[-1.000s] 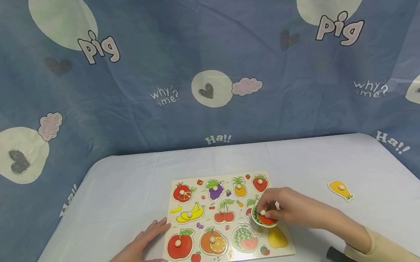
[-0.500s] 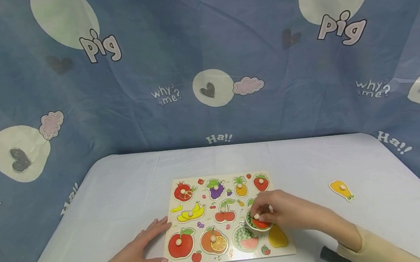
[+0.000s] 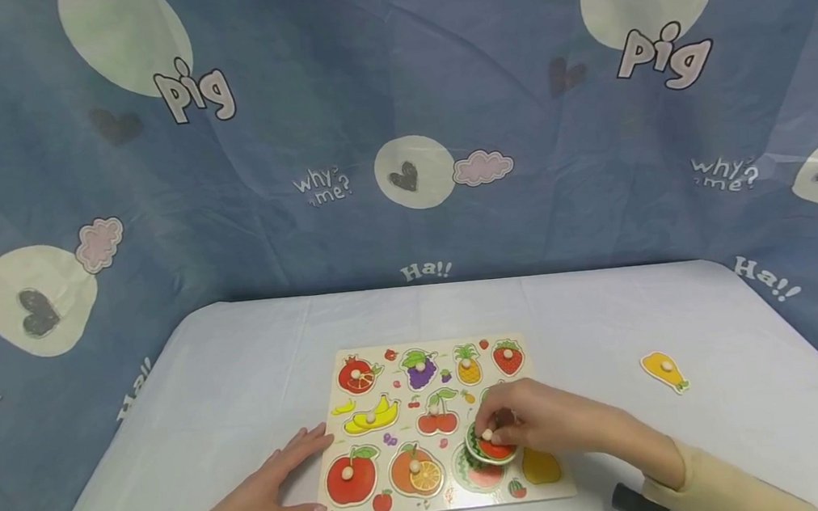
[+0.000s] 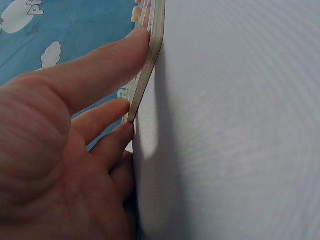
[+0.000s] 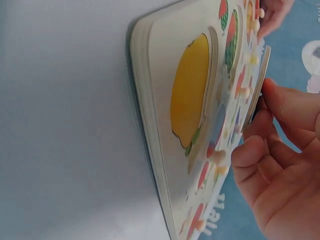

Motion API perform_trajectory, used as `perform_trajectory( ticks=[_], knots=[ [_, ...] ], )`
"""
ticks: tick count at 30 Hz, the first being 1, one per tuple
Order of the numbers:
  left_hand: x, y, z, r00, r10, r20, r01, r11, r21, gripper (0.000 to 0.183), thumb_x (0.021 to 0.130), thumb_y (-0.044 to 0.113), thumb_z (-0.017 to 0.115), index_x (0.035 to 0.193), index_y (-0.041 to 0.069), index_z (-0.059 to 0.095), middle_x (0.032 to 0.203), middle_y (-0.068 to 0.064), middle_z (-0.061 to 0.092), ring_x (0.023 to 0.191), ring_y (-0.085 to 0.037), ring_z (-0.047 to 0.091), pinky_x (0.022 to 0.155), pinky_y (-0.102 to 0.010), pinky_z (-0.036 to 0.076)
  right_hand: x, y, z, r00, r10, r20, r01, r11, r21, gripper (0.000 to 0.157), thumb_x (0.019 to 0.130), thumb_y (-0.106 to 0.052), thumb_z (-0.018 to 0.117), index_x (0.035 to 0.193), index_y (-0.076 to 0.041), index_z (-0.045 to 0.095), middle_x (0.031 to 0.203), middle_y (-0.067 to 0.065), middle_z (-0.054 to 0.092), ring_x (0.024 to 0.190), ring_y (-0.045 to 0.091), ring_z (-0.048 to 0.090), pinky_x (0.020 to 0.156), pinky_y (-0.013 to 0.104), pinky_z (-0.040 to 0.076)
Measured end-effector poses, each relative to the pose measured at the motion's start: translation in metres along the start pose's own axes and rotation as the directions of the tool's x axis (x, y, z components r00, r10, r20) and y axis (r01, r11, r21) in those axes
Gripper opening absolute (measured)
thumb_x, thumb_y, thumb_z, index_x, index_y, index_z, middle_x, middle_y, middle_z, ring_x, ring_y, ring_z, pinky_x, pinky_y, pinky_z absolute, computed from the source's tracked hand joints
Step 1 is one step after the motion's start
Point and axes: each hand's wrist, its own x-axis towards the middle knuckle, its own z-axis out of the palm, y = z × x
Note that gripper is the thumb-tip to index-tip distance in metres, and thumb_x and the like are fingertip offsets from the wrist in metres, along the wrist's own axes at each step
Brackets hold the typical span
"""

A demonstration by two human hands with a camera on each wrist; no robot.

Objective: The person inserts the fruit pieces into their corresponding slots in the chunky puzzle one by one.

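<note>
A wooden fruit knob puzzle board (image 3: 402, 508) lies on the white-covered table. My right hand (image 3: 533, 419) pinches the watermelon puzzle piece (image 3: 497, 450) by its knob, thumb against fingers. That piece hovers tilted over the printed watermelon recess (image 3: 481, 480), overlapping its upper part in the head view; edge-on, it shows above the board in the right wrist view. My left hand (image 3: 255, 496) rests at the board's left side, fingers extended along the edge and thumb at the near corner. In the left wrist view the thumb (image 4: 107, 67) lies against the board's edge.
Right of the board lies a loose pear piece (image 3: 663, 371), knob up. The pear recess (image 3: 541, 465) shows only its printed picture. Several fruit pieces, such as the apple (image 3: 351, 480), sit in the board. A dark object (image 3: 638, 503) is by the right sleeve. Blue patterned cloth (image 3: 407, 231) hangs behind.
My right hand has moved left and slightly toward me with the watermelon piece, from beside the cherries on the right to over the watermelon recess. My left hand stays put.
</note>
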Motion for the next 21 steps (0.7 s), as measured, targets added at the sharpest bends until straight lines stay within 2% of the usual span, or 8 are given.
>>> perform_trajectory(
  ticks=[8,21],
  knots=[
    [0.0,0.0,0.0,1.0,-0.011,0.001,0.011,1.0,-0.005,0.094,0.064,0.047,0.087,0.147,0.031,0.046,0.158,-0.01,0.03,0.142,-0.042,0.024,0.102,-0.075,0.023,0.004,-0.001,0.007,0.999,0.035,0.041,-0.035,0.999,0.021,0.01,0.093,-0.015,0.069,0.095,-0.025,0.068,0.091,-0.015,0.062,0.082,0.003,0.055,0.077,0.022,0.05],
    [-0.001,0.002,0.0,1.0,-0.005,-0.005,0.005,1.0,-0.007,0.092,0.065,0.044,0.088,0.146,0.03,0.047,0.158,-0.01,0.031,0.142,-0.042,0.025,0.103,-0.075,0.023,0.007,-0.001,0.017,0.998,0.005,0.055,-0.005,1.0,0.006,0.013,0.094,-0.012,0.068,0.094,-0.025,0.068,0.088,-0.018,0.06,0.079,0.002,0.054,0.073,0.02,0.051]
  ],
)
